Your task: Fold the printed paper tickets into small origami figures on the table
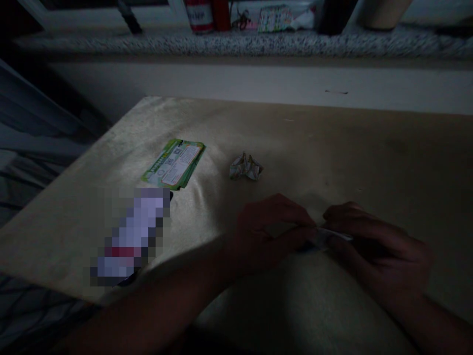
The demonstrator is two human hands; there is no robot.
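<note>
In dim light, a small pale piece of paper [335, 233], seemingly folded, is pinched between my two hands over the right part of the table. My left hand [273, 229] is closed on its left end, with thumb and fingertips together. On its right end my right hand [384, 246] is closed too, fingers curled over and thumb beneath. Fingers and shadow hide much of the paper. Beyond my left hand sits a folded printed-paper shape [246, 167] with raised points. A stack of green printed leaflets [176, 163] lies farther left.
A phone-like device [135, 236], blurred out with a lit screen, rests on the pale tabletop [295, 133] left of my left forearm. Behind the table runs a speckled stone sill [236, 47] holding a red-and-white can [199, 17], a patterned packet [275, 18] and other items.
</note>
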